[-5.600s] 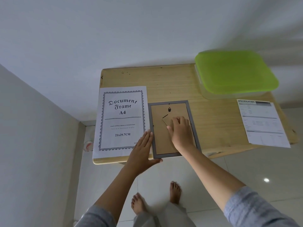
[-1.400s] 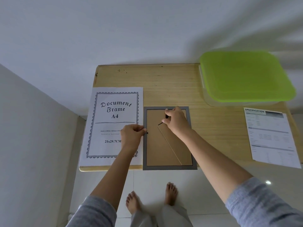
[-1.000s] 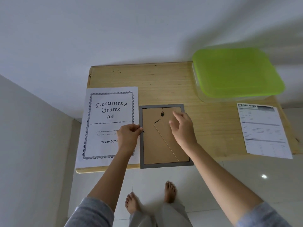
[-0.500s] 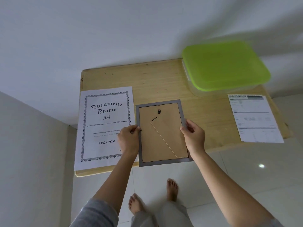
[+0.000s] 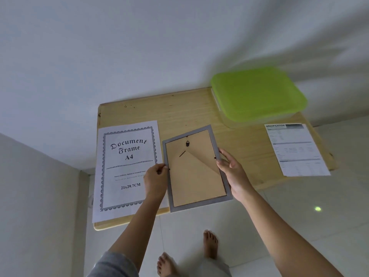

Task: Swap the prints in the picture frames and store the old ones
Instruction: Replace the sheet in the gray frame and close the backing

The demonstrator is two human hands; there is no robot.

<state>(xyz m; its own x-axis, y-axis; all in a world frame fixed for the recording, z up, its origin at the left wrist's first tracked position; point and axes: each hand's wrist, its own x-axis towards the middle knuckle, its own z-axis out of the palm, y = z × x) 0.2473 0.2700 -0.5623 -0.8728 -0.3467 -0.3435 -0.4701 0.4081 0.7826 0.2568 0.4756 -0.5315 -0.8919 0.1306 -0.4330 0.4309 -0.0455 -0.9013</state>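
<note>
A grey picture frame (image 5: 196, 168) lies face down near the table's front edge, its brown backing board and stand showing, its lower end overhanging the edge. My left hand (image 5: 156, 179) pinches the frame's left side at a small black clip. My right hand (image 5: 232, 172) grips the right side, thumb on the backing near another clip. A white "Document Frame A4" print (image 5: 127, 166) lies to the left of the frame. A "Specification" sheet (image 5: 295, 149) lies at the table's right end.
A clear plastic box with a green lid (image 5: 257, 92) stands at the back right of the wooden table (image 5: 179, 112). White walls rise behind and to the left. My bare feet stand on the tiled floor (image 5: 299, 226) below the table edge.
My right hand left the stand on the backing and moved to the frame's right edge. The frame has tilted slightly and looks raised. My left hand stayed on the left side.
</note>
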